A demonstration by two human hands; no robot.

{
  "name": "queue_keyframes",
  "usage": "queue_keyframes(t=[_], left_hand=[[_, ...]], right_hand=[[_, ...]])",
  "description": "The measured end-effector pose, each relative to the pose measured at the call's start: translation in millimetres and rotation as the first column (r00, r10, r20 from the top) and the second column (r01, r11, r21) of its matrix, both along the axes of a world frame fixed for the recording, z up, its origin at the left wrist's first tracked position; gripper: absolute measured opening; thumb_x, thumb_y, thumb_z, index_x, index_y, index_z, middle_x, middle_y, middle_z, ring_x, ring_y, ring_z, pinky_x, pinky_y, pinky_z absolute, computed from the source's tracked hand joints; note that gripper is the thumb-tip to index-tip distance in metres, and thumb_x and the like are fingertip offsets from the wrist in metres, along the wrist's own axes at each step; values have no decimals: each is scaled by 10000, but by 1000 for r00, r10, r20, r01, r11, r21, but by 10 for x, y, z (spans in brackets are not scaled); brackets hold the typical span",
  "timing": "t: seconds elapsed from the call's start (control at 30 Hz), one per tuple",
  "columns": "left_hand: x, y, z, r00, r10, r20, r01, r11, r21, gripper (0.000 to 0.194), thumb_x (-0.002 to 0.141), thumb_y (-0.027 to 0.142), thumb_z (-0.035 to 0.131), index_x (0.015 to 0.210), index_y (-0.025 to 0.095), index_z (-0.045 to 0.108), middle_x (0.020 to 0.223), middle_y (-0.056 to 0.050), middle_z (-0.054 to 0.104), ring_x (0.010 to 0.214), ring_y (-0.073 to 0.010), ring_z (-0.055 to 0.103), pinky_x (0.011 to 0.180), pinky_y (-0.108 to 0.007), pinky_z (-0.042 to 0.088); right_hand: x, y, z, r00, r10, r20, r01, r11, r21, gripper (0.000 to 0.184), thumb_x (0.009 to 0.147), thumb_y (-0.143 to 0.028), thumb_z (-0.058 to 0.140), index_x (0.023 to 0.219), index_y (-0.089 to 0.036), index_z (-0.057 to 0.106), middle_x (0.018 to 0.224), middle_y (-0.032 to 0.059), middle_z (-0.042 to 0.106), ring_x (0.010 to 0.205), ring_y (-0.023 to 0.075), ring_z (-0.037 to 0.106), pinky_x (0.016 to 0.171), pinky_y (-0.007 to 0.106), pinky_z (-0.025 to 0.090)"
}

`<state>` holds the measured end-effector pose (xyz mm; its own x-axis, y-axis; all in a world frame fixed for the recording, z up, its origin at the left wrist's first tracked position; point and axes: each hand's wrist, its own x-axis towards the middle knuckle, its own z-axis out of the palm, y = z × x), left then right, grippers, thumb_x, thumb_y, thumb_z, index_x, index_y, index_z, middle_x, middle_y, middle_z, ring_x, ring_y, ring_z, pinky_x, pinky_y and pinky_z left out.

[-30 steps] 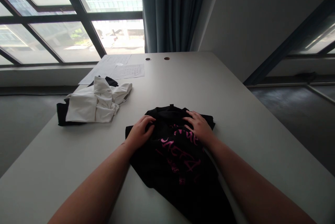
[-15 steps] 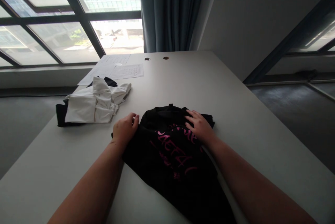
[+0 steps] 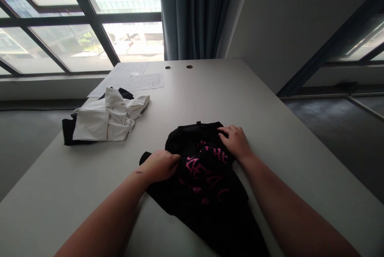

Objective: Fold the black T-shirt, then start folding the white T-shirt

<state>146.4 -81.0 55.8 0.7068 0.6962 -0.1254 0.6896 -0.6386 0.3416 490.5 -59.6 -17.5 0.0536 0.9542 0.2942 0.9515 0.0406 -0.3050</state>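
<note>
Head view: two hands (image 3: pixel 162 165) (image 3: pixel 236 141) on one black garment (image 3: pixel 216 205).

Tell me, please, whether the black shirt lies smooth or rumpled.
Rumpled: the black shirt bunches beside the left hand, and creases break up its pink lettering.

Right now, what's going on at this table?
A person is handling a black garment with pink lettering on a white table. The left grip is closed on the fabric left of the lettering; the right grip touches the garment's upper right edge, but whether it pinches is hard to tell. The garment lies rumpled, its near end out of view. Farther off to the left, a white garment lies on dark cloth, with papers beyond.
</note>
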Motion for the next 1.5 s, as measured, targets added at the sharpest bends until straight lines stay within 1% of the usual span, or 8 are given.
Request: queue_keyframes(t=[0.3,0.5,0.67,0.8,1.03,1.23,1.33,1.5], left_hand=[[-27,-110,-118,965,256,-53,-240,950,200,228,849,245,661,1075,225,632,1040,-151,703,971,-342,676,790,-422,546],[-137,250,-452,885,458,83,-459,832,312,498,958,410,588,1412,207,563,1386,-190,601,1288,-366,570,1082,-529,458],[-232,439,-603,870,452,199,-490,839,236,535,987,431,559,1486,240,522,1550,-168,516,1458,-354,455,1214,-560,351],[-239,411,-521,914,300,274,-336,937,96,537,1021,451,509,1515,242,486,1537,-134,539,1459,-309,466,1265,-568,286],[-212,334,-314,864,94,494,-79,996,-52,643,968,355,610,1578,319,411,1441,-108,576,1246,-250,630,1115,-423,496],[-144,291,-251,961,-125,248,125,992,16,530,949,231,582,1445,415,587,1101,-35,675,1074,-239,641,1111,-475,434],[-106,279,-267,973,-73,220,75,997,0,374,974,261,553,1323,341,661,1076,-49,666,1082,-254,623,1085,-482,438],[-127,321,-395,881,247,404,-262,965,-20,234,1027,414,475,1075,244,628,1062,-61,636,1057,-256,618,1031,-468,475]], right_hand=[[325,79,-44,985,-144,-96,155,981,118,273,912,-246,520,976,-248,785,970,90,705,1004,298,593,941,435,472],[339,72,-6,981,-121,-150,150,967,208,268,919,-273,527,982,-235,785,945,102,678,975,300,580,963,454,467],[257,46,36,985,-76,-155,113,963,244,254,926,-273,534,972,-229,779,937,97,669,962,289,587,978,444,469],[210,42,16,996,-46,-81,57,989,133,242,921,-283,551,991,-232,776,974,87,689,984,288,610,960,432,469],[193,38,22,1000,-11,6,11,1000,9,260,925,-292,555,1071,-245,765,1044,79,700,1029,284,632,952,424,456],[191,44,25,1000,-21,-21,22,1000,16,258,919,-287,553,1054,-242,769,1032,77,703,1016,274,635,948,414,455],[192,49,21,999,-27,-26,27,1000,8,251,913,-285,562,1049,-241,769,1034,74,704,1023,272,633,950,410,451],[194,52,20,999,-30,-36,30,1000,8,239,912,-284,571,1045,-250,767,1029,69,707,1032,272,636,959,411,448]])
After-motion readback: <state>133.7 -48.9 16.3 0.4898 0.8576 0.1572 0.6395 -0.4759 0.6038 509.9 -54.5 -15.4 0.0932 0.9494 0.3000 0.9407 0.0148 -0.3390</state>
